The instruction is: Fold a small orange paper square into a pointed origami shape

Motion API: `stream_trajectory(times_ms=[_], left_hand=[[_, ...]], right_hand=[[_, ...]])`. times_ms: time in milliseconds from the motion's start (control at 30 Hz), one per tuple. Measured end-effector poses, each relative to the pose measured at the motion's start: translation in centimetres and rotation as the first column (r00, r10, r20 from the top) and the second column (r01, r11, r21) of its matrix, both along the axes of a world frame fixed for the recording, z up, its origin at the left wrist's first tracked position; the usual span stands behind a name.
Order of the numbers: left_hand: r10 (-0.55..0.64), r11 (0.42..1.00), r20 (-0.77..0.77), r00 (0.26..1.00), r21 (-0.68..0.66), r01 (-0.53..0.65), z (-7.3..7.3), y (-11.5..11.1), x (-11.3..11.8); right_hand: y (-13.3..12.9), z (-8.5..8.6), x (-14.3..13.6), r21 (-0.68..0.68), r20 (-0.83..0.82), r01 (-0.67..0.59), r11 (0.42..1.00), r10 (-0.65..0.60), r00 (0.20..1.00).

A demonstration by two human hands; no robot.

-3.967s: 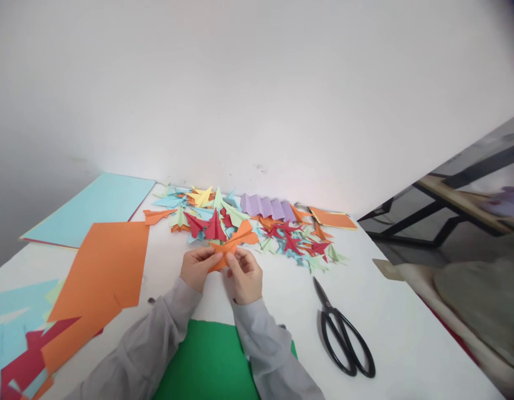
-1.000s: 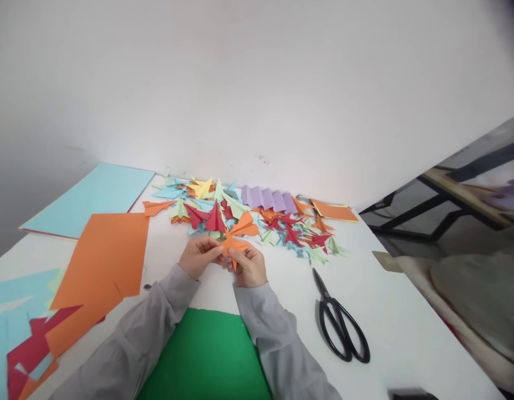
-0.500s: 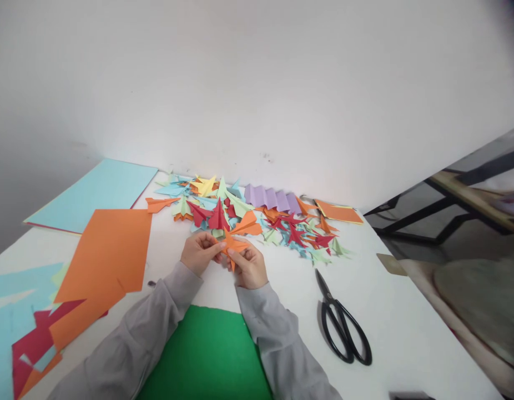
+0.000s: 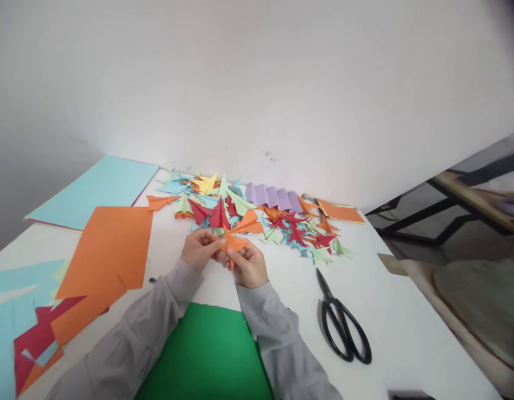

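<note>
Both hands pinch one small folded orange paper star [image 4: 233, 243] above the white table. My left hand [image 4: 202, 250] grips its left point between thumb and fingers. At its lower right, my right hand [image 4: 251, 265] presses a thumb on top, with the fingers curled beneath. Just beyond the hands lies a heap of small folded paper shapes, among them an orange paper plane [image 4: 247, 223] and a red paper plane [image 4: 218, 214]. Parts of the star are covered by my fingertips.
Black-handled scissors [image 4: 338, 316] lie at right. A green sheet [image 4: 207, 355] is under my forearms. At left are orange sheets [image 4: 111, 239], a light blue sheet [image 4: 102, 189] and red scraps [image 4: 36, 339]. Purple pleated paper [image 4: 273, 198] and an orange pad [image 4: 341, 211] sit by the wall.
My hands hold the orange star in nearly the same place and pose. The whole view has shifted very slightly.
</note>
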State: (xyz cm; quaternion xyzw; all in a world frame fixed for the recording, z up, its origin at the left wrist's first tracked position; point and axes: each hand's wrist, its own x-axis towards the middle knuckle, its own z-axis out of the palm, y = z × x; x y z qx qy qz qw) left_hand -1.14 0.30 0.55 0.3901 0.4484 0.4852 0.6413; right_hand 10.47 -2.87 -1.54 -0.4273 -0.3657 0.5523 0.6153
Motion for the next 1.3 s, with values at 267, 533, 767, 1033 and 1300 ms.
stream_trajectory(times_ms=[267, 533, 767, 1033, 1300], left_hand=[[0.019, 0.999, -0.02, 1.0, 0.035, -0.018, 0.03, -0.02, 0.05], [0.002, 0.998, -0.043, 0.999, 0.06, 0.001, 0.15, -0.08, -0.06], [-0.016, 0.998, -0.055, 0.998, 0.06, 0.02, -0.07, -0.1, -0.01], [-0.008, 0.998, -0.037, 0.999, 0.065, 0.01, 0.04, -0.15, -0.04], [0.026, 0.997, -0.047, 0.999, 0.068, -0.023, 0.03, -0.14, 0.04]], right_hand=[[0.05, -0.13, 0.01, -0.02, -0.027, -0.011, 1.0, 0.01, 1.0], [0.05, 0.24, -0.13, -0.017, -0.009, -0.006, 1.0, 0.006, 1.0], [0.21, -0.24, -0.04, -0.059, -0.123, -0.018, 0.998, 0.01, 0.992], [0.36, -0.35, -0.06, -0.096, -0.143, -0.019, 0.995, 0.005, 0.99], [0.15, 0.04, -0.12, -0.076, -0.096, -0.007, 0.997, 0.0, 0.995]])
